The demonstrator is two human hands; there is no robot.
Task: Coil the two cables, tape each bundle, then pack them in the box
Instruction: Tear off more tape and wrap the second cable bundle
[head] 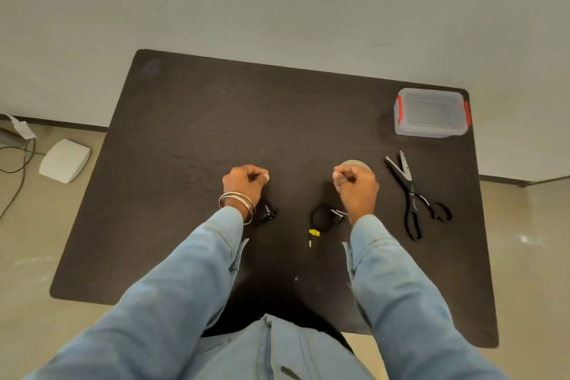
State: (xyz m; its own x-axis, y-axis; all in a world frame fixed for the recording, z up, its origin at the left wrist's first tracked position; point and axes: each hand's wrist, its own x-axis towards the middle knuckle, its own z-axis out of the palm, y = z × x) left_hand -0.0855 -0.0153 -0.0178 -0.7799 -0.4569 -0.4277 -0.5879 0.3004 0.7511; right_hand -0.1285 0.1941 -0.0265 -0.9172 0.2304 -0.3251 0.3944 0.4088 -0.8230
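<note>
Both hands are up over the middle of a dark tabletop, and both look clenched into loose fists. The left hand, with a few metal bangles on the wrist, has its fingers curled in with the thumb tucked against them; I can't see anything in it, though something thin could be pinched there. The right hand has a ring on one finger and is curled the same way, and I honestly can't tell whether it's pinching anything. Just behind its knuckles the top of a tape roll peeks out, sitting on the table. The two cables are lower in the frame, near the wrists: a small black cable bundle just right of the left wrist, and a bigger black coiled cable just left of the right wrist, with a yellow tag and a small plug end sticking out toward the bottom of the frame. To the right of the right hand lies a pair of black-handled scissors, blades open and pointing up the frame. The clear plastic box with red latches sits at the upper right corner of the table, lid on, well apart from the cables. Light blue denim sleeves fill the bottom of the frame. Off the table at the left edge, a white flat device lies on the floor.
</note>
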